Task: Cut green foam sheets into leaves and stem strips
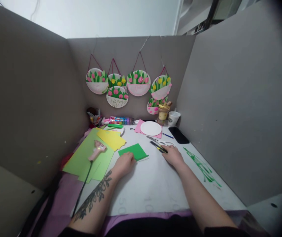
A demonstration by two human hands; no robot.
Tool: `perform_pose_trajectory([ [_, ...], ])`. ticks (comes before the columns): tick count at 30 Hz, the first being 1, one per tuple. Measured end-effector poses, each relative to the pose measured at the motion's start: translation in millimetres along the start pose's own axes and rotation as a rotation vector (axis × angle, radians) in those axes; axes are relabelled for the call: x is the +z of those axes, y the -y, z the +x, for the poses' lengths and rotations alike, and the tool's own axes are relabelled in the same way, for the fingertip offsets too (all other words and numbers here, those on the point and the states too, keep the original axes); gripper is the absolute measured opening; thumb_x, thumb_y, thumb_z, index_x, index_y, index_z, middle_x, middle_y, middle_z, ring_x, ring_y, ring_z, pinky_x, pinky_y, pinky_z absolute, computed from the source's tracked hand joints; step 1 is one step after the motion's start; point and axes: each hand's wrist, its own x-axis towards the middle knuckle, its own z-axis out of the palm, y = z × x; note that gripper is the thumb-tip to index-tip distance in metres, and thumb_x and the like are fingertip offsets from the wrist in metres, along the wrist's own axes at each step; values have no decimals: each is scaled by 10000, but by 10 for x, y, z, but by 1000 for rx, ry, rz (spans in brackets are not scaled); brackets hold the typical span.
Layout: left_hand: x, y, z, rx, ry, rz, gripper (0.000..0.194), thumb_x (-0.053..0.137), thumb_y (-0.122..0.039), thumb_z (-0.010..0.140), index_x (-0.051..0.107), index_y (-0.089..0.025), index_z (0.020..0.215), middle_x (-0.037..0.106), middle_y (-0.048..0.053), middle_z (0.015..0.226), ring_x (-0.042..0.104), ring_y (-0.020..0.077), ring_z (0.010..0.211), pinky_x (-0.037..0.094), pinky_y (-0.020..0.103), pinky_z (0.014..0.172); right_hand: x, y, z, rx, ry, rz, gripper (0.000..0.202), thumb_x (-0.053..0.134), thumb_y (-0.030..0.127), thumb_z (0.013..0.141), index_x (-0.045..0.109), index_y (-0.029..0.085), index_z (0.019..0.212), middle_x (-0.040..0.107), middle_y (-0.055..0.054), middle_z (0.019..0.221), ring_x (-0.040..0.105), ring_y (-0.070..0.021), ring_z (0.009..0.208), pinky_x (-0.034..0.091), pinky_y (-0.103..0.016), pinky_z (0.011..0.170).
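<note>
My left hand has its fingers curled at the lower edge of a green paper piece, which lies on the white work surface. A thin dark green edge or strip runs along the paper's lower right side. To the right, my right hand is closed on a black and yellow cutter, whose tip points up and left. Just beyond the cutter lies a pair of scissors, partly hidden by it and my hand.
Light green sheets, yellow paper and a pink glue gun lie left. Green scraps and a phone lie right. Behind are a white disc, a cup and hanging plate crafts.
</note>
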Motion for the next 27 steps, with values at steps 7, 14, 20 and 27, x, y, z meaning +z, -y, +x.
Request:
perform_pose_trajectory([
  [7,-12,-197,-12,-46,-113,-548,134,404,-296,883,456,-206,799,603,-10,738,533,139,679,404,252,635,-30,447,-216,-144,-175,602,417,508,310,853,577,190,1246,608,-109,1100,548,-235,1000,445,-356,834],
  [14,117,-231,-1,-24,-89,-628,123,489,-308,841,529,-193,862,614,-27,702,538,127,642,399,236,605,261,966,-415,-199,143,1332,329,671,486,742,681,164,811,572,12,592,492,-120,539,393,-235,518],
  [20,24,-185,8,-27,-63,-560,194,510,-287,802,654,-166,754,640,-1,690,553,146,683,392,246,634,229,768,-263,40,42,1448,389,729,490,665,708,133,819,582,8,560,442,-87,461,313,-207,424],
  [27,-41,-124,23,-112,-118,-589,269,481,-330,816,646,-157,693,623,-2,636,532,138,617,377,243,586,80,738,-246,148,-60,1611,404,796,478,571,682,131,744,531,30,487,417,-68,434,295,-195,411],
])
